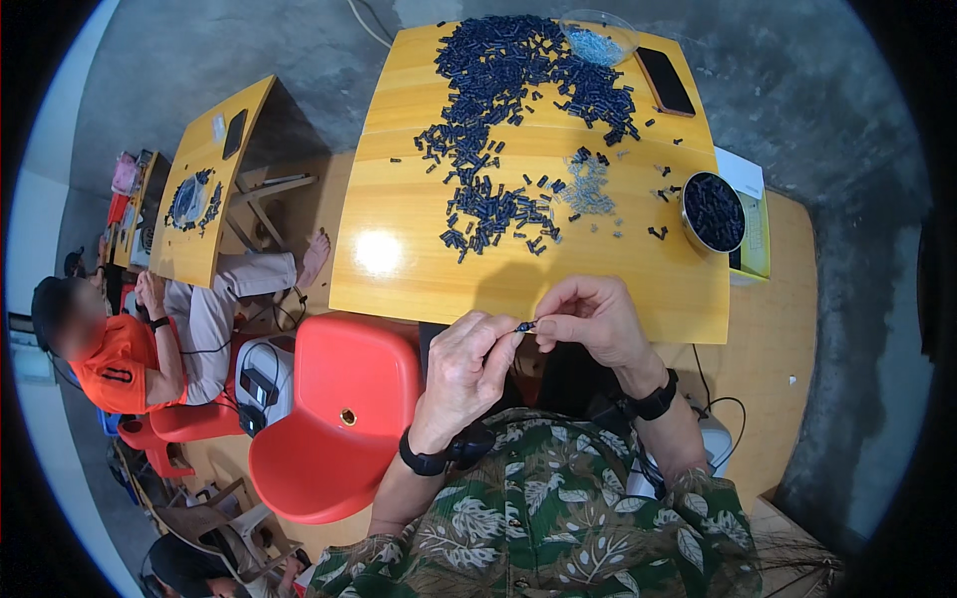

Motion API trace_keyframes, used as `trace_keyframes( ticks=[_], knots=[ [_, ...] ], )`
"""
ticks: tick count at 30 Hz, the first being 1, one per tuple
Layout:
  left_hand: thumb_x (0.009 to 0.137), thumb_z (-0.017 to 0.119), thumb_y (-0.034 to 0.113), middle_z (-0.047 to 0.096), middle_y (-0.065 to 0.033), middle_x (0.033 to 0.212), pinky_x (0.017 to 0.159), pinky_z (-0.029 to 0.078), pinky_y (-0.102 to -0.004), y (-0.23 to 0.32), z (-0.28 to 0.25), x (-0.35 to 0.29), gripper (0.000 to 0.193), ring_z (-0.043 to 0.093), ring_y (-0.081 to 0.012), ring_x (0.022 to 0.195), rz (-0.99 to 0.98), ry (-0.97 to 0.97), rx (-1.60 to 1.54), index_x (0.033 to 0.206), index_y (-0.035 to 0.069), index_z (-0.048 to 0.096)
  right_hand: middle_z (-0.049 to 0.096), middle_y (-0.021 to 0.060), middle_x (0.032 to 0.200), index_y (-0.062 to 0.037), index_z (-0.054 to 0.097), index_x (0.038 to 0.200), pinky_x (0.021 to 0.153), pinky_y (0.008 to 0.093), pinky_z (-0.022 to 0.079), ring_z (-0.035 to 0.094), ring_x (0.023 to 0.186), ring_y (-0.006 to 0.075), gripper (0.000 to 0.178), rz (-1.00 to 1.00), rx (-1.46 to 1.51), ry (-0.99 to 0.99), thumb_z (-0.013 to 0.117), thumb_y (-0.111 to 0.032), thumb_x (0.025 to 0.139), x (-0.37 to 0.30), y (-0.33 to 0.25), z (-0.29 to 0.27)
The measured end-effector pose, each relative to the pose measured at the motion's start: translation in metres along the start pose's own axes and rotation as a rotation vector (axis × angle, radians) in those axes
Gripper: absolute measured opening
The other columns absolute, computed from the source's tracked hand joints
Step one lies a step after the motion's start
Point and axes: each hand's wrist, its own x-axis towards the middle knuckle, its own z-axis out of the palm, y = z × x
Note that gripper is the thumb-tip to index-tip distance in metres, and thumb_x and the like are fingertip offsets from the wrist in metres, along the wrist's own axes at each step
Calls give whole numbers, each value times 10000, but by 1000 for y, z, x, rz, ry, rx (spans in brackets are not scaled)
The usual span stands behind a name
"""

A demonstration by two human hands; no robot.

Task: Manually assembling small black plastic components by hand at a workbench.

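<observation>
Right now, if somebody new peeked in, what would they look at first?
Probably the big spread of small, dark, tube-shaped pieces on the yellow wooden table, heaped thickest toward its far edge. The shiny red plastic chair at the person's left also stands out. In front of the person, the left hand pinches one little dark piece, with the right hand close beside it.

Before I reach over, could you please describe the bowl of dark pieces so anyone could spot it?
Find the larger yellow table. At its right edge sits a round bowl filled with small dark pieces. Unlike the clear bowl of pale bits near the far edge, it looks metallic.
</observation>
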Motion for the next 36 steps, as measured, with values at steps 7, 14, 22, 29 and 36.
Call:
trace_keyframes(
  ticks=[7, 14, 22, 29, 36],
  knots=[
    [810, 680, -17, 614, -96, 698, 547, 456, -305, 0, 0, 0, 75, 604, -217, 605, 11, -36, 44, 881, 5, 668, 679, 54, 765, 20, 681, 907, 601, 207, 529, 639, 651, 91, 68, 35, -5, -63, 709, -16, 857, 2, 0, -3],
    [839, 689, 12, 624, -82, 710, 565, 459, -287, -5, 3, -3, 52, 598, -182, 617, -118, -52, -16, 891, 12, 682, 683, 50, 756, 15, 685, 921, 608, 217, 537, 645, 649, 92, 82, 6, -120, -119, 713, -31, 859, 9, -1, -8],
    [831, 698, 6, 623, -90, 713, 526, 457, -287, -2, 4, -2, 66, 580, -178, 567, -88, 123, 32, 891, 3, 668, 694, 122, 817, 52, 668, 983, 609, 265, 568, 666, 666, 144, 184, 114, 379, -160, 636, -124, 939, 24, 16, -6],
    [836, 712, 21, 668, -83, 749, 586, 474, -266, 3, 0, -3, 72, 600, -145, 619, -182, 147, 102, 901, -6, 697, 686, 120, 792, 56, 668, 960, 565, 260, 562, 656, 632, 135, 196, 53, 207, -139, 640, -136, 932, 36, 20, -3],
    [839, 709, 22, 667, -83, 745, 576, 470, -263, 5, 1, -4, 72, 595, -136, 614, -177, 150, 86, 903, -7, 697, 679, 101, 774, 48, 665, 925, 531, 229, 529, 633, 576, 115, 149, 71, 93, -159, 663, -98, 899, 38, 18, -2]
  ],
)
